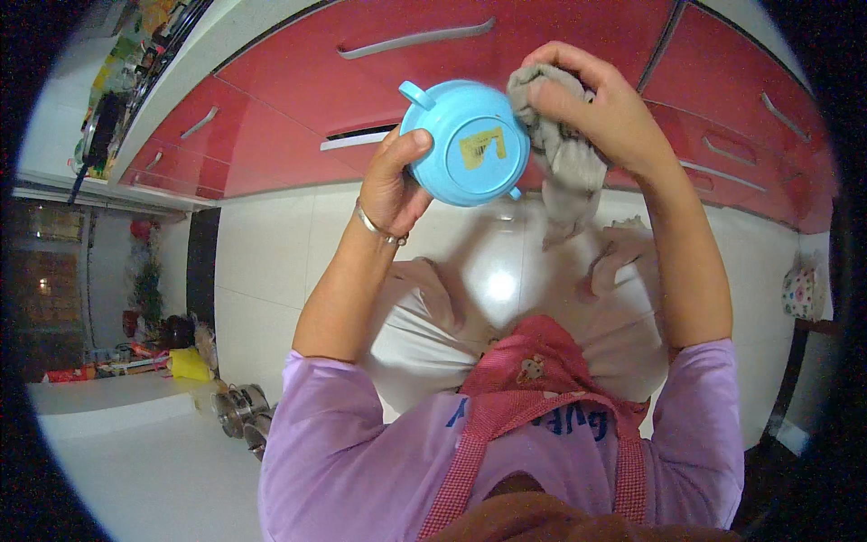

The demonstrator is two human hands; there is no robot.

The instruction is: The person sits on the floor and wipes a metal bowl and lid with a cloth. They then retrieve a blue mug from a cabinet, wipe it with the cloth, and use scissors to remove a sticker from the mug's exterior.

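A light-blue bowl (443, 173) with small side handles is held up with its underside towards me, and a torn yellow label is stuck on its base. My left hand (399, 176) grips the bowl's left edge, the thumb on its outer wall; the other fingers are mostly hidden behind it. On the bowl's right side, my right hand (589, 108) holds a bunched grey cloth (572, 176), whose loose end hangs down. Cloth and bowl rim are side by side; whether they touch I cannot tell.
Red kitchen cabinets (284, 88) with metal handles stand in front of me, under a pale countertop (179, 74). Below is a tiled floor (264, 257). Metal pots (240, 406) are at the lower left, near a white surface (122, 447). A patterned container (802, 291) is at the far right.
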